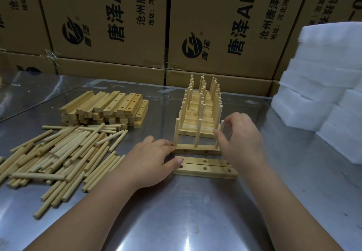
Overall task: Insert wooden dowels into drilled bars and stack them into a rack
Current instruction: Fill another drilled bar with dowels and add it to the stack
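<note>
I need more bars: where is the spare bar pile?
Head view, left of centre: the bar pile sits on the steel table, behind the loose dowels and left of the stacked rack.

Left hand (154,158) lies palm-down; right hand (241,139) pinches, fingers curled.
</note>
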